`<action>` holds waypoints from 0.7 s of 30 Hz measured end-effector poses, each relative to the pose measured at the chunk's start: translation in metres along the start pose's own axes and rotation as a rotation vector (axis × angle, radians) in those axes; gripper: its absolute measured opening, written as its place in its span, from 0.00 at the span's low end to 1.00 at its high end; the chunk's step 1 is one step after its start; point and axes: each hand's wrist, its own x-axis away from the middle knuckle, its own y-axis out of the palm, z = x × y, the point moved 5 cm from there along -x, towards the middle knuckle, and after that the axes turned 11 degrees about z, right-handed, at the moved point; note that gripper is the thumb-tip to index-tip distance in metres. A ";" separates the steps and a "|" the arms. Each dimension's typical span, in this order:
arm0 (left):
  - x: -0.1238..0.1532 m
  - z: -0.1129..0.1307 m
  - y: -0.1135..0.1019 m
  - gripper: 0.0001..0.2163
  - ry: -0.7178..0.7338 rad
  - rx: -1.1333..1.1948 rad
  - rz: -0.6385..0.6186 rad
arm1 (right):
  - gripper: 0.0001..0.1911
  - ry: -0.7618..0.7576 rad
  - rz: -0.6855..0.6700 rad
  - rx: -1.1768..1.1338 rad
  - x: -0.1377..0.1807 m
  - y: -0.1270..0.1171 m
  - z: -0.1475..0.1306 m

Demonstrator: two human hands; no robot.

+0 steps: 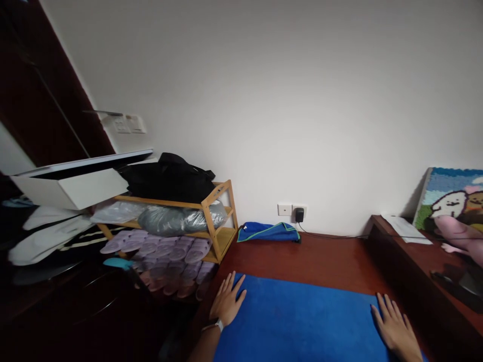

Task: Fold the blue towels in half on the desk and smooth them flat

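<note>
A blue cloth [302, 322] lies spread flat on the reddish-brown wooden desk [332, 259]. My left hand [228, 299], with a watch [215, 325] at the wrist, rests flat with fingers apart over the cloth's far left corner, partly on the wood. Over the far right corner lies my right hand [394, 324], palm down with its fingers spread. The near edge of the cloth is cut off by the bottom of the view. Against the wall sits a second, folded blue cloth [268, 232] with green edging.
A black plug [299, 215] sits in the wall socket, its cable trailing right. On the left stands a wooden rack [211, 221] with a black bag [169, 178] and lilac slippers [162, 247]. A raised ledge [418, 266] at right carries papers [405, 229], a pink plush toy [458, 234] and a picture [453, 196].
</note>
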 end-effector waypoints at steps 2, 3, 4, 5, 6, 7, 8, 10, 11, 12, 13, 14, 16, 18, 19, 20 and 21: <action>0.000 0.000 0.000 0.27 0.003 -0.002 0.004 | 0.45 -0.007 -0.007 -0.005 0.001 -0.003 -0.003; 0.000 0.000 -0.001 0.26 0.005 -0.003 0.005 | 0.44 -0.006 -0.015 -0.007 0.001 -0.004 -0.004; 0.000 0.000 -0.001 0.26 0.006 -0.004 0.006 | 0.44 -0.008 -0.022 -0.010 0.000 -0.005 -0.003; 0.000 0.001 -0.001 0.26 0.007 -0.004 0.004 | 0.43 -0.012 -0.027 -0.011 0.000 -0.006 -0.003; 0.000 0.001 -0.002 0.26 0.006 -0.003 0.002 | 0.42 -0.018 -0.032 -0.012 -0.001 -0.007 -0.003; 0.000 0.002 -0.002 0.26 0.006 -0.001 -0.002 | 0.42 -0.022 -0.039 -0.010 -0.002 -0.008 -0.004; 0.000 0.002 -0.002 0.26 0.004 0.001 -0.007 | 0.41 -0.020 -0.043 -0.006 -0.003 -0.010 -0.005; 0.001 0.003 -0.004 0.26 -0.001 0.002 -0.016 | 0.40 0.016 -0.024 0.012 -0.006 -0.016 -0.010; 0.001 0.003 -0.004 0.26 -0.002 0.004 -0.018 | 0.41 0.036 0.006 0.012 -0.008 -0.020 -0.016; 0.001 0.003 -0.005 0.26 -0.003 0.006 -0.017 | 0.41 0.035 0.046 -0.011 -0.009 -0.026 -0.025; 0.001 0.003 -0.005 0.26 -0.003 0.008 -0.016 | 0.40 0.011 0.094 -0.062 -0.009 -0.032 -0.040; 0.001 0.003 -0.005 0.27 -0.004 0.009 -0.014 | 0.39 -0.035 0.142 -0.143 -0.008 -0.038 -0.058; 0.001 0.003 -0.004 0.27 -0.005 0.009 -0.014 | 0.34 -0.147 0.200 -0.370 0.000 -0.049 -0.106; 0.002 0.003 -0.004 0.26 -0.003 0.009 -0.006 | 0.28 -0.214 0.170 -0.606 0.014 -0.055 -0.162; 0.002 0.002 -0.003 0.26 -0.002 0.010 0.000 | 0.27 -0.222 0.118 -0.709 0.023 -0.055 -0.191; 0.002 0.002 -0.003 0.26 -0.001 0.012 0.005 | 0.27 -0.219 0.059 -0.799 0.033 -0.055 -0.220; 0.002 0.002 -0.002 0.26 0.000 0.013 0.009 | 0.28 -0.215 0.023 -0.871 0.043 -0.054 -0.247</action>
